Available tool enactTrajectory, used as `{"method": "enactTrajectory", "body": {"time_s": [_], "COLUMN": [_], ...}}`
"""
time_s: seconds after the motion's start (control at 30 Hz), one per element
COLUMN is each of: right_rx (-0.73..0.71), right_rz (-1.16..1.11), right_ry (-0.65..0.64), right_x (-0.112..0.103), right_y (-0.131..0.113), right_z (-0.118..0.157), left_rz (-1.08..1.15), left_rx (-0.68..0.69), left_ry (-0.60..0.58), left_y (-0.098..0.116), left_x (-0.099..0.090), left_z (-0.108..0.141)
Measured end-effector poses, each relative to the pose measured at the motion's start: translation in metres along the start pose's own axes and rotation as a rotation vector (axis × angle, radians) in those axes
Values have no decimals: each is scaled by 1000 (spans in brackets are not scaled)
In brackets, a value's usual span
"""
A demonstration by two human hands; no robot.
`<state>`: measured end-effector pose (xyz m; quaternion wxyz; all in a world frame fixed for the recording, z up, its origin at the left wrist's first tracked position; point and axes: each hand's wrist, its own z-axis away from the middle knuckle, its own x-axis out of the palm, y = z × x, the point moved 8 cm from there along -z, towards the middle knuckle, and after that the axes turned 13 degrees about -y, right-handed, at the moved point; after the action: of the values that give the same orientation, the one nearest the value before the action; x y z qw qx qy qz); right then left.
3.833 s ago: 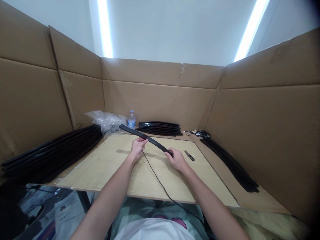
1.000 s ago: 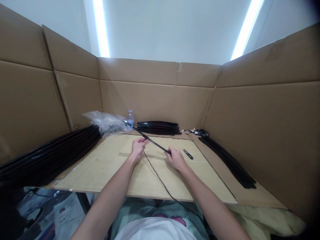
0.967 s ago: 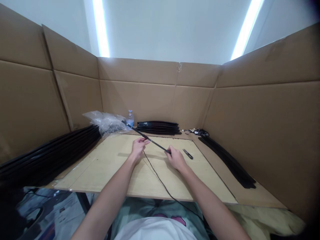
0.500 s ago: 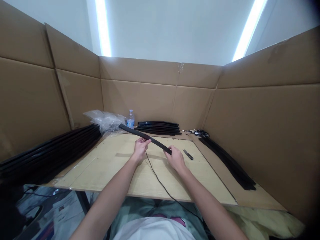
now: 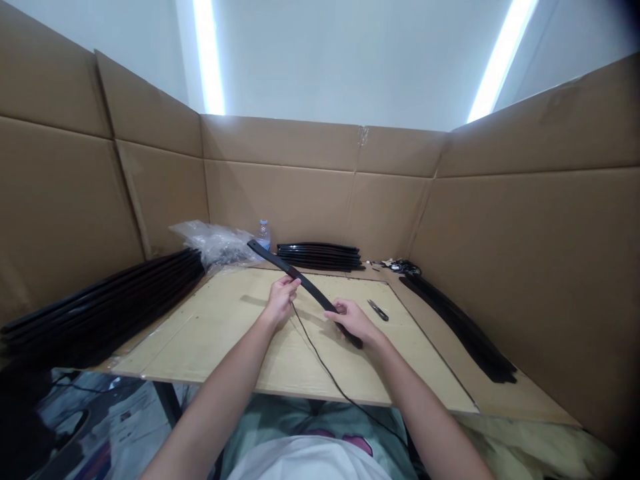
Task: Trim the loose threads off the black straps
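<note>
A long, slightly curved black strip (image 5: pixel 314 291) slants over the table, its far end up by the plastic bag and its near end low on the right. My left hand (image 5: pixel 283 298) pinches it near the middle, thumb and fingers closed. Around its lower part my right hand (image 5: pixel 353 320) is closed, with the near end sticking out below the palm. A thin black cord (image 5: pixel 320 361) runs from under my left hand down over the table's front edge. Just right of my right hand lies a pair of thread snips (image 5: pixel 378 310).
Stacked black strips lie at the left (image 5: pixel 115 300) and at the back (image 5: pixel 320 256); more strips (image 5: pixel 457 327) lie on the right. A clear plastic bag (image 5: pixel 215 243) and a water bottle (image 5: pixel 263 235) stand at the back left. Cardboard walls (image 5: pixel 280 143) enclose the table (image 5: pixel 200 340).
The strip has tilted more steeply and shifted, its near end now reaching lower right. My right hand has moved from the strip's end to a grip further along it. My left hand stays nearly still.
</note>
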<state>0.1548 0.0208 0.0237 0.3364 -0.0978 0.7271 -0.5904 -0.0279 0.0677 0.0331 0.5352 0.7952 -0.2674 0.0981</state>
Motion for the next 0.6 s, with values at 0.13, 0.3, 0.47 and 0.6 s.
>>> {"method": "enactTrajectory", "body": {"time_s": [0.13,0.3,0.47,0.6], "right_rx": [9,-21,-32,-62], "right_rz": [-286,-489,-602,-638], "right_ry": [-238,-242,-98,25], "right_x": [21,29,33,26], "right_y": [-3,-6,0,5], "right_z": [2,-7,-26,-37], "left_rz": [12,-9,-52,-83], "left_rx": [-86,-214,-328,-365], "left_ry": [-103,-255,-359,-403], "left_y": [-6,-20,-34,-37], "left_x": [11,34,47,51], "left_z": [2,8,14,16]}}
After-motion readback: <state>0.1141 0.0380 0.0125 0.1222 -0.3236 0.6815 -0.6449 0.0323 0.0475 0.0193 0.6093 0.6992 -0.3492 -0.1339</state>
